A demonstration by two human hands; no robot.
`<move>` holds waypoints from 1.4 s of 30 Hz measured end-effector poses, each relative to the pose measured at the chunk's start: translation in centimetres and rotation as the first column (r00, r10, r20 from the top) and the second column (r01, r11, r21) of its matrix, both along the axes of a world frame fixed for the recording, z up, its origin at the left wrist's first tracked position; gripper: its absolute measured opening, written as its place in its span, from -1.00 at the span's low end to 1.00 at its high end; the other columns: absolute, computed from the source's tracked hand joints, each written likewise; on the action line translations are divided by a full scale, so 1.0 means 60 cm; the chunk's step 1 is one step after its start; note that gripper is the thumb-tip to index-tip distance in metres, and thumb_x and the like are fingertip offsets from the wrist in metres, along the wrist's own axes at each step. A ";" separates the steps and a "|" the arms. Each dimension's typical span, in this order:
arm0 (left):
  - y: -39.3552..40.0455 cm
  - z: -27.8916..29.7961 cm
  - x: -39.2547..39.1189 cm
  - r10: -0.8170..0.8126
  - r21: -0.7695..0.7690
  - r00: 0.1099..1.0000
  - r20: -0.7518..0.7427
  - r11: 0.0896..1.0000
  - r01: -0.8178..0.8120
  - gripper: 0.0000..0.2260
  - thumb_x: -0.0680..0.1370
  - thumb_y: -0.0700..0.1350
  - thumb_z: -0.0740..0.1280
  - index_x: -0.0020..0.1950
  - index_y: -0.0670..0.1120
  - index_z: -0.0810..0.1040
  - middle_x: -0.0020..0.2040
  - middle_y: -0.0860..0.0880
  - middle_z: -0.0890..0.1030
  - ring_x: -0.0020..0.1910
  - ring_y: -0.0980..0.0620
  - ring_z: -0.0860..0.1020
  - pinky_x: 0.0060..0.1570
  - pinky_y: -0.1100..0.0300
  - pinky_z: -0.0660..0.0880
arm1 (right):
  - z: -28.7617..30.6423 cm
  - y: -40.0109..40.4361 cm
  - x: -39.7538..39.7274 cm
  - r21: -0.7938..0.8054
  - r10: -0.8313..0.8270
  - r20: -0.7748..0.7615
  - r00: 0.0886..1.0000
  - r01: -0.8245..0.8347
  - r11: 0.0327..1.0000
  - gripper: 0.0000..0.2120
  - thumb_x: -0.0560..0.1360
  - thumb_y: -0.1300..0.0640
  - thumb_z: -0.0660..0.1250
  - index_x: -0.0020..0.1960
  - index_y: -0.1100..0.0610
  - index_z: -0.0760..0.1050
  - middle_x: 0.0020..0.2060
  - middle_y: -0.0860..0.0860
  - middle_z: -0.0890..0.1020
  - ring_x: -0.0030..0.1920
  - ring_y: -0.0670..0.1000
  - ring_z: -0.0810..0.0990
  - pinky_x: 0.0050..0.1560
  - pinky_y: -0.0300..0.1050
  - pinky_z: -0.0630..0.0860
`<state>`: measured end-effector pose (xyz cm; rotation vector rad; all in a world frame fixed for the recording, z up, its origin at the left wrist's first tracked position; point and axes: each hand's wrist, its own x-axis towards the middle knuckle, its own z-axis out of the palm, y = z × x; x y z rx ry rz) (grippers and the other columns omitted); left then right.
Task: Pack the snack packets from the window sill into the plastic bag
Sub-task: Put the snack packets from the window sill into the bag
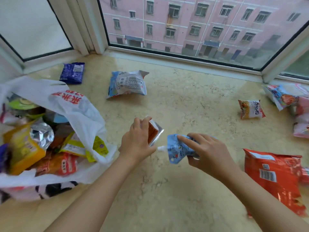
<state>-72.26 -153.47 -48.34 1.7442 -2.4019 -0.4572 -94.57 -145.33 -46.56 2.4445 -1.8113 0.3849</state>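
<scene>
**Two Packets in Hand, Bag Half Filled**

The marble window sill (184, 101) carried everything. At its left edge lay the white plastic bag (73, 104) on its side, mouth gaping toward the near edge, crammed with yellow, orange and silver snack packets.

Near the right edge, toward the front, lay a large red packet (274, 178), barcode up. A pale blue puffed packet (127, 84) sat toward the back, left of the middle, and a dark blue packet (72, 73) lay in the back left corner. At the right edge a cluster of pink and blue packets (284, 97) was partly cut off, with a small orange noodle packet (250, 109) just beside it.

Over the middle of the sill, the left hand (137, 139) gripped a small silver-edged red packet (154, 133), fingers curled over its top. The right hand (205, 148) pinched a light blue spouted pouch (177, 149), its white cap pointing at the left hand.
</scene>
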 end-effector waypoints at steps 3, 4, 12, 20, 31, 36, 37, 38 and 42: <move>0.009 0.055 0.059 -0.024 -0.146 0.995 -0.097 0.989 0.009 -0.22 0.29 0.09 0.44 0.46 -0.02 0.26 0.18 -0.05 0.40 0.10 -0.08 0.49 -0.21 0.09 0.45 | 0.034 -0.006 0.044 -0.033 -0.037 0.048 0.998 0.038 0.999 -0.32 0.10 0.20 0.53 0.22 -0.06 0.54 -0.03 -0.04 0.65 -0.12 0.08 0.66 -0.29 -0.16 0.50; 0.014 0.078 0.082 -0.029 -0.183 0.992 -0.123 0.983 0.006 -0.22 0.28 0.08 0.44 0.46 -0.02 0.26 0.19 -0.04 0.42 0.09 -0.08 0.50 -0.19 0.08 0.47 | 0.048 -0.010 0.062 -0.053 -0.043 0.067 0.997 0.046 0.998 -0.31 0.11 0.19 0.54 0.22 -0.07 0.54 -0.02 -0.04 0.65 -0.13 0.08 0.66 -0.32 -0.17 0.49; 0.058 0.203 0.290 0.215 -0.163 0.865 -0.453 0.934 -0.318 -0.28 0.31 0.10 0.49 0.38 0.20 0.22 0.18 0.14 0.44 -0.02 0.12 0.46 -0.21 0.17 0.45 | 0.149 -0.059 0.243 -0.178 0.030 0.151 0.988 -0.003 0.984 -0.41 0.20 0.09 0.45 0.25 -0.03 0.57 -0.01 -0.02 0.66 -0.16 0.10 0.65 -0.39 -0.14 0.50; -0.007 0.135 0.455 0.435 -0.046 0.864 -0.254 0.887 -0.460 -0.39 0.36 0.14 0.44 0.34 0.11 0.29 0.24 0.02 0.40 0.10 -0.08 0.50 -0.20 0.11 0.45 | 0.185 -0.105 0.444 -0.173 0.126 0.198 0.972 -0.092 0.981 -0.38 0.21 -0.02 0.43 0.28 -0.08 0.53 0.01 -0.06 0.65 -0.13 0.06 0.65 -0.43 -0.13 0.52; -0.057 0.068 0.520 0.325 -0.048 0.905 -0.274 0.935 -0.350 -0.54 0.40 0.09 0.37 0.20 -0.07 0.34 0.12 -0.08 0.46 0.07 -0.08 0.50 -0.20 0.16 0.46 | 0.138 -0.147 0.612 -0.048 0.137 0.181 0.974 -0.131 0.990 -0.32 0.22 -0.09 0.47 0.33 -0.08 0.46 -0.04 -0.05 0.64 -0.16 0.04 0.62 -0.46 -0.15 0.47; -0.062 0.056 0.533 0.356 0.065 0.883 -0.306 0.933 -0.354 -0.46 0.44 0.15 0.32 0.36 0.01 0.33 0.21 -0.04 0.49 0.14 -0.04 0.53 -0.14 0.05 0.56 | 0.098 -0.157 0.633 0.034 0.050 0.186 0.981 -0.057 0.998 -0.33 0.25 -0.08 0.46 0.35 -0.09 0.43 -0.06 -0.05 0.61 -0.14 0.03 0.61 -0.45 -0.11 0.50; -0.063 0.055 0.539 0.362 0.068 0.885 -0.294 0.931 -0.359 -0.39 0.44 0.16 0.35 0.44 0.04 0.27 0.32 -0.02 0.44 0.24 -0.03 0.49 -0.05 0.04 0.56 | 0.092 -0.158 0.634 0.056 0.029 0.170 0.985 -0.039 0.998 -0.32 0.26 -0.08 0.45 0.37 -0.10 0.41 -0.04 -0.05 0.61 -0.12 0.03 0.60 -0.43 -0.11 0.50; -0.063 0.054 0.544 0.365 0.064 0.890 -0.273 0.930 -0.362 -0.32 0.45 0.13 0.40 0.50 0.03 0.21 0.42 -0.01 0.36 0.33 -0.01 0.41 0.06 0.03 0.53 | 0.086 -0.159 0.636 0.074 0.004 0.155 0.988 -0.016 0.997 -0.32 0.28 -0.09 0.44 0.39 -0.11 0.38 -0.01 -0.05 0.60 -0.09 0.03 0.60 -0.39 -0.11 0.51; -0.056 0.064 0.558 0.366 0.059 0.901 -0.232 0.930 -0.362 -0.29 0.49 -0.11 0.41 0.55 -0.01 0.12 0.53 0.01 0.20 0.45 0.00 0.29 0.22 0.07 0.43 | 0.068 -0.162 0.638 0.194 -0.103 0.168 0.980 0.069 0.979 -0.33 0.39 -0.13 0.35 0.46 -0.19 0.24 0.15 -0.08 0.53 0.09 0.01 0.53 -0.19 -0.07 0.53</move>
